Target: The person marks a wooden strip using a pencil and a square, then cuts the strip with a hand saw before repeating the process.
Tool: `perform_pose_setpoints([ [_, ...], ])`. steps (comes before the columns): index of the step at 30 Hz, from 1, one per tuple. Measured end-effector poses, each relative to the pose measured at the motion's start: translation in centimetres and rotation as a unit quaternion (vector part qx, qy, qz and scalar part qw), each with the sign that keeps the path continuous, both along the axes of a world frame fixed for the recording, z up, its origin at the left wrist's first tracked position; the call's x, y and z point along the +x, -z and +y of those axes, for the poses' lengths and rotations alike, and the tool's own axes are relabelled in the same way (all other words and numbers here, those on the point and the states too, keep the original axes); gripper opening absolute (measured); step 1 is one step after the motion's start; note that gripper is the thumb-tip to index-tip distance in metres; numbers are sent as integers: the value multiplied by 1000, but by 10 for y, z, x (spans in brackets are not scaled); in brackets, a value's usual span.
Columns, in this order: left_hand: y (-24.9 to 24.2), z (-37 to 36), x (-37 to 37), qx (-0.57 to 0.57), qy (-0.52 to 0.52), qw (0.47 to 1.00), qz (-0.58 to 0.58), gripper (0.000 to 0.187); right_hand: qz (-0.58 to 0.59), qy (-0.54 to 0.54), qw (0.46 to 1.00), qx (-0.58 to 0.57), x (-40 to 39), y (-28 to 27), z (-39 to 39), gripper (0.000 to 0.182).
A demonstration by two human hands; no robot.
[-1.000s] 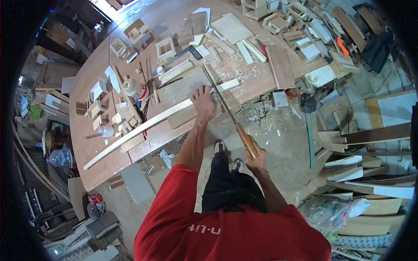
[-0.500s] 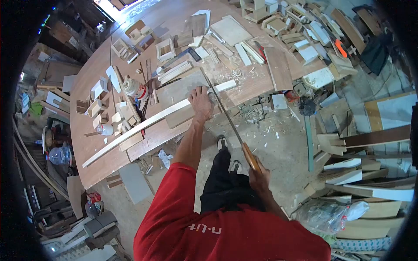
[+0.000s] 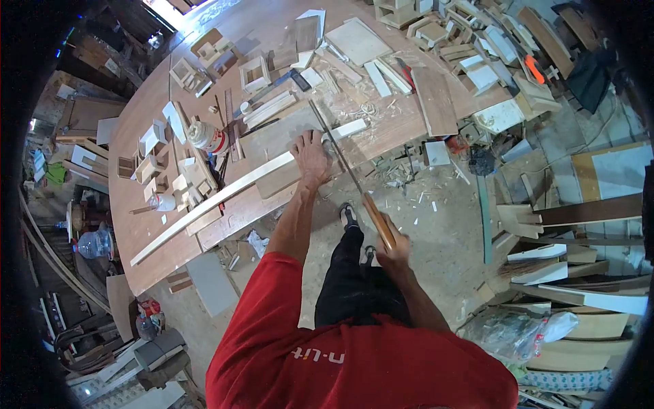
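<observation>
A long, pale wooden strip [image 3: 228, 193] lies slantwise near the front edge of the workbench [image 3: 153, 235]. My left hand [image 3: 312, 160] grips it close to its right end, fingers curled over the top and pressing it onto a flat board [image 3: 276, 136]. In my right hand [image 3: 394, 251] is the wooden handle of a handsaw [image 3: 377, 219]. The saw's narrow blade crosses the strip just right of my left hand, its tip reaching over the bench. Whether the teeth have cut into the wood cannot be made out.
A glue bottle [image 3: 206, 137] and small wooden boxes [image 3: 154, 138] stand on the bench's left part. A try square [image 3: 298, 80], loose strips and shavings lie behind the saw. Offcuts are piled at the right, beside an orange-handled tool [image 3: 534, 69]. Scraps litter the floor.
My right hand and the saw have moved forward, up and slightly left, pushing the blade farther across the strip. My left hand stays on the strip in about the same place.
</observation>
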State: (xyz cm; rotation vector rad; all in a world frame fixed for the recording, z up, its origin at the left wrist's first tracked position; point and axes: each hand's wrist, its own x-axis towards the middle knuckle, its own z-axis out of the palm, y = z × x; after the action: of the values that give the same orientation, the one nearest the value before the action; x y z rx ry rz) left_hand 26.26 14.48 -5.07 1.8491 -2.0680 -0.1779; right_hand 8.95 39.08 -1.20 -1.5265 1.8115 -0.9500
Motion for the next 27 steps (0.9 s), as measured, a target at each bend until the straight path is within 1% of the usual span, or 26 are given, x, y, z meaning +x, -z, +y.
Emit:
perform_pose_setpoints([
  [2, -5, -2, 1, 4, 2, 1000, -8, 51, -90, 0, 990, 109, 6, -2, -20, 46],
  [3, -4, 1, 1, 15, 2, 1000, -15, 50, -91, 1, 990, 112, 4, 3, -4, 46],
  [4, -3, 0, 0, 15, 2, 1000, -15, 50, -34, 1, 999, 26, 1, 12, 20, 49],
  [5, 0, -3, 0, 17, 1, 1000, -9, 51, 24, -2, 998, -62, 0, 17, 31, 51],
  [6, 2, -3, 2, 22, -2, 1000, -5, 51, 23, -7, 998, -62, -1, 12, 34, 51],
  [7, 1, -4, 3, 23, -6, 1000, -4, 51, -7, -2, 998, -62, -2, 1, 34, 51],
  [8, 2, 0, 4, 7, -1, 1000, -4, 51, -37, 7, 998, -58, -2, -7, 40, 52],
  [9, 1, 0, 1, -12, 5, 1000, -1, 51, -35, 10, 998, -58, 0, -9, 27, 52],
  [11, 5, 1, 0, 3, -2, 1000, -3, 52, -99, -8, 995, 30, 8, -13, -16, 49],
  [13, 2, -4, -1, 17, -5, 1000, -7, 52, -102, 4, 994, 36, 8, -12, -17, 48],
  [15, 1, -1, 3, 6, 5, 1000, 3, 52, -104, 19, 992, 61, 7, -12, -7, 47],
  [16, -1, -6, 4, 0, 2, 1000, 3, 52, -104, 16, 993, 56, 4, -11, 6, 47],
  [17, 3, -4, 3, 12, -2, 1000, -1, 52, -55, 3, 998, 36, -2, -10, 37, 48],
  [18, 2, -4, 2, 23, -6, 1000, -4, 52, -5, -9, 1000, 14, -6, -13, 48, 49],
  [19, 3, -1, 5, 27, -7, 1000, -5, 52, -5, -11, 1000, 19, -5, -8, 51, 49],
  [20, 3, 1, 5, 20, -2, 1000, -7, 52, -3, 1, 1000, -4, -2, -2, 51, 51],
  [21, 0, -2, 2, 6, 3, 1000, -4, 52, 3, 13, 999, -34, -3, 3, 42, 52],
  [23, 1, -2, 0, 2, 0, 1000, 0, 51, -10, -1, 999, -34, 5, 11, -5, 52],
  [25, -1, -5, 2, -3, 4, 1000, -3, 51, -29, -9, 999, -34, 11, 9, -26, 52],
  [27, 1, -1, 4, 8, 23, 1000, 8, 51, -88, -19, 994, 60, 9, 0, -24, 49],
])
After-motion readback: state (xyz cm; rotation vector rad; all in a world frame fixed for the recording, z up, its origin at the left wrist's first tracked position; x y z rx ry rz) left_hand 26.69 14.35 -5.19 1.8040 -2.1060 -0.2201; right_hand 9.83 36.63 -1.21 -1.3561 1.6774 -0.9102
